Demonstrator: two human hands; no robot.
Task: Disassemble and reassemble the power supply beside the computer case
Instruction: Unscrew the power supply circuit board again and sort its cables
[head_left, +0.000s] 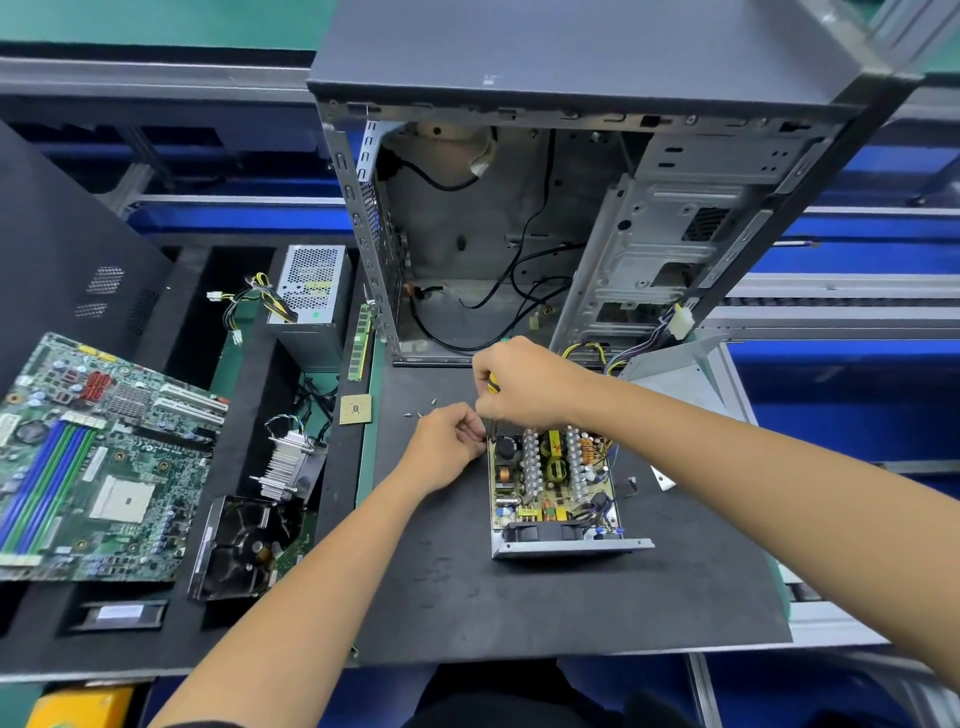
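An opened power supply (556, 488) lies on the black mat (467, 597) in front of the empty computer case (519, 218), its circuit board, heatsinks and coils exposed. Its grey lid (675, 379) lies behind it to the right. My right hand (524, 384) grips a yellow-and-black screwdriver (492, 385) pointed down at the supply's far left corner. My left hand (449, 449) pinches at that same corner, fingers curled beside the screwdriver shaft; what it holds is hidden. Several small loose screws (420, 414) lie on the mat just left of my hands.
A second power supply (311, 301) stands left of the case. A motherboard (93, 467), a finned heatsink (288, 462), a black fan (244, 545), a RAM stick (361, 343) and a CPU chip (356, 409) lie on the left.
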